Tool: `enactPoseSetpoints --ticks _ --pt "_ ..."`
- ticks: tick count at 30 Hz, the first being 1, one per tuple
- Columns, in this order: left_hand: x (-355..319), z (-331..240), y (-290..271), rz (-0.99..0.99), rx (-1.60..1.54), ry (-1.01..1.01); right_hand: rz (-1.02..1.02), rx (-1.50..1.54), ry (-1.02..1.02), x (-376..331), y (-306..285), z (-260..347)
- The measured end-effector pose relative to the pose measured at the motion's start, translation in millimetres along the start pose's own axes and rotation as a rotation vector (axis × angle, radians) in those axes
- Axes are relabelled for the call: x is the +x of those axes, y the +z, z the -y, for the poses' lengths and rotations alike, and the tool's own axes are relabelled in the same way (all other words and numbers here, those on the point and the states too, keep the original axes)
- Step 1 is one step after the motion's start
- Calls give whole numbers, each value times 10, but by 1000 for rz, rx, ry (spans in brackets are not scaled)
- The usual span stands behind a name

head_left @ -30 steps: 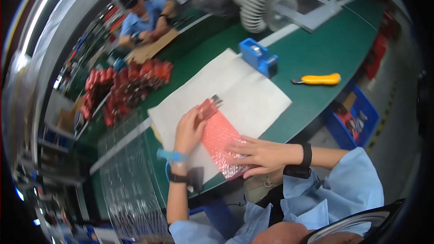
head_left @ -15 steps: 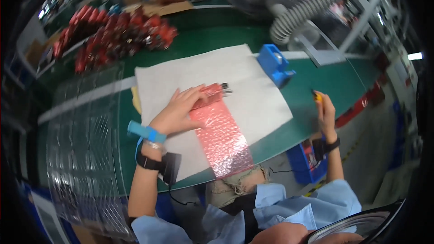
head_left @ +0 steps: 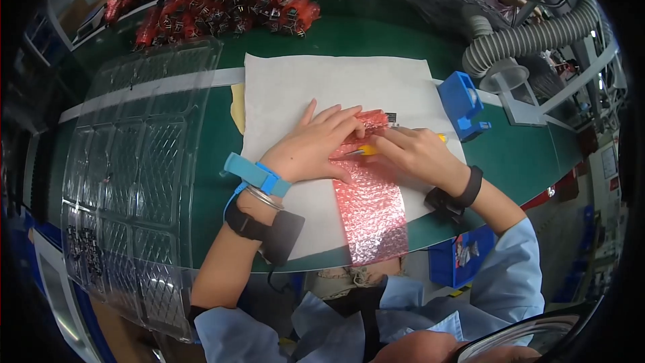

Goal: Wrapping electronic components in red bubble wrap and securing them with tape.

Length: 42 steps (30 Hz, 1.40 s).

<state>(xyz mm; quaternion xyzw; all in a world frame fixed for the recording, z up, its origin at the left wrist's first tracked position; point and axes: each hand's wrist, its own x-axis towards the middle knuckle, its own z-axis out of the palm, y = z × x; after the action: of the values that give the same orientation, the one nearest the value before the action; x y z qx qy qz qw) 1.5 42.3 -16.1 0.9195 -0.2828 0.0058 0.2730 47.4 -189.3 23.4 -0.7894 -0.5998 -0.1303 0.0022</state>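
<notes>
A strip of pink bubble wrap (head_left: 371,205) runs from the white mat (head_left: 289,87) down over the table's near edge. Its far end is rolled round an item whose small dark-and-silver end (head_left: 391,118) pokes out on the right; the rest of the item is hidden. My left hand (head_left: 312,144) lies with fingers spread over the roll, its thumb stretched onto the flat wrap. From the right, my right hand (head_left: 420,154) is closed round a yellow utility knife (head_left: 368,150), its tip at the wrap just below the roll, between both hands.
Several red-wrapped bundles (head_left: 222,3) are heaped at the far left. Clear plastic trays (head_left: 151,107) lie along the left side. A blue tape dispenser (head_left: 458,97) stands right of the mat, near a ribbed grey hose (head_left: 537,44). Below the table edge sits a blue bin (head_left: 443,265).
My right hand has come in from the right side with the knife and reached the bubble wrap. My left hand stays on the roll. The whole view has shifted.
</notes>
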Motion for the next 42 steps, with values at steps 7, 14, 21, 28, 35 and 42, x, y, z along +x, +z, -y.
enactPoseSetpoints --ticks 7,14,21,28,35,42 --pt "0 9 -3 8 33 -9 28 15 -61 68 91 -56" --pt "-11 5 -27 33 23 -33 38 64 -82 5 36 -161" --pt "7 -26 -55 70 -44 -64 154 -32 122 -626 -205 -431" --pt "11 -4 -29 46 -55 -66 -61 62 542 -987 -127 -227" --pt "106 -94 -47 -55 176 -46 -179 46 528 -884 -153 39" --pt "371 -90 -65 2 -19 -159 -147 446 162 -374 263 851"
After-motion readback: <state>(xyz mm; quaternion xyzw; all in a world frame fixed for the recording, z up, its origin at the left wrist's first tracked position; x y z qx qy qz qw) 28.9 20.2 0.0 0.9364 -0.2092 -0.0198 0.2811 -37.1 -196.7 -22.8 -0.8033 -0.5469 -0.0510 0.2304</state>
